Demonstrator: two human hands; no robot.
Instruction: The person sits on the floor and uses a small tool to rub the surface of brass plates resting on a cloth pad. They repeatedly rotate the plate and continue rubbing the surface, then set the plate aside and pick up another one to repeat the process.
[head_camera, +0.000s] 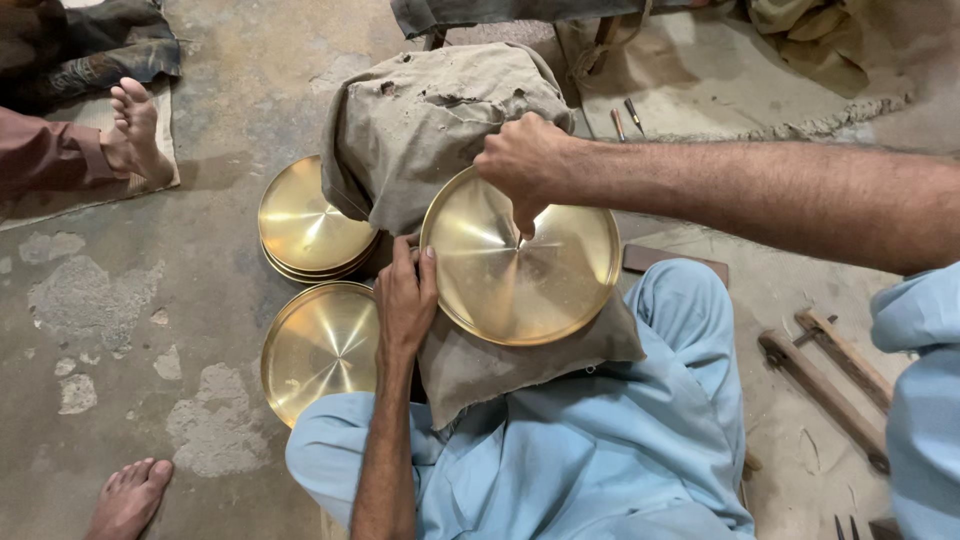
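**Brass plates on the workshop floor, one on our lap**

Going left to right: in the upper left of the frame there's another person's bare foot (135, 120) resting on a mat, with a brown sleeve or trouser leg beside it. Down at the bottom left edge another bare foot (130, 497) pokes in on the patchy concrete floor (200, 330).

Left of centre we've got a stack of brass plates (310, 222) lying flat, partly tucked under a lumpy grey cloth bundle (430, 120). Just below that stack sits a single brass plate (318, 345), also flat on the floor, touching our blue-trousered knee.

Our left hand (405, 300) lies flat with fingers spread, thumb at the rim of the brass plate on the cloth (520, 260), which sits in the middle of the frame, tilted a bit on the grey fabric over our lap. Our right hand (525, 165) comes in from the right, closed into a fist and pressing down near the plate's centre; we can't tell whether it's gripping a small tool or not.

Further right, two small metal tools (626, 117) lie on the floor near the top, and wooden sticks (825, 375) lie at the lower right.
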